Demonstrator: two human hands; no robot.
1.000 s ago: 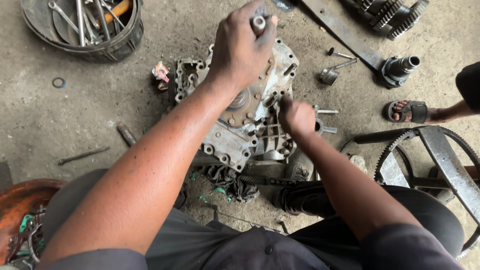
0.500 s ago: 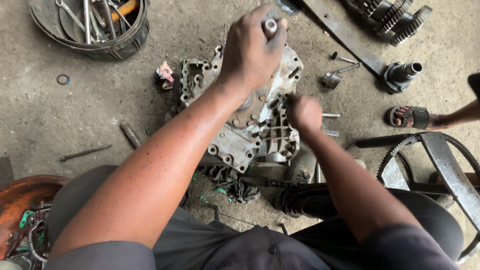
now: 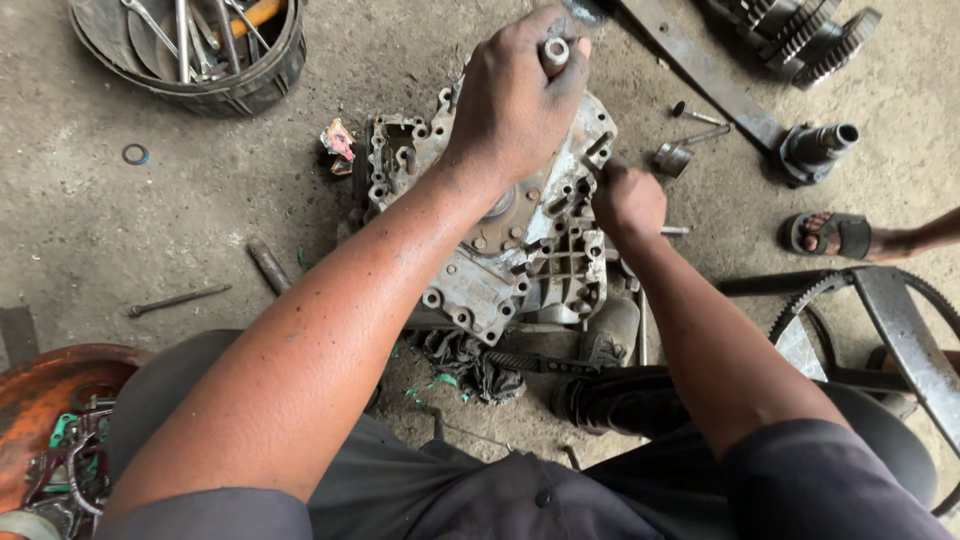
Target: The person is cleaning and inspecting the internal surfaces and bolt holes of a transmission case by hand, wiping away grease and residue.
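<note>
A grey cast-metal housing cover (image 3: 520, 260) with several bolt holes lies on the concrete floor in front of me. My left hand (image 3: 515, 95) reaches over its far edge, fingers closed around a short metal tool shaft whose round end (image 3: 555, 50) sticks up. My right hand (image 3: 628, 200) is clenched at the cover's right edge around a small tool whose shape is hidden inside the fist. A thin metal rod (image 3: 675, 231) pokes out to the right of this hand.
A round tub of wrenches (image 3: 195, 45) stands far left. Gear shafts (image 3: 800, 35), a flat bar (image 3: 700, 70), a socket (image 3: 672, 158) and a flanged shaft (image 3: 815, 150) lie far right. Another person's sandalled foot (image 3: 830, 235) is right. A toothed ring (image 3: 800, 310) and rusty pan (image 3: 40, 390) flank me.
The view has shifted slightly. My left hand stays gripping the tool at the cover's far edge; my right hand has moved a little along the cover's right side.
</note>
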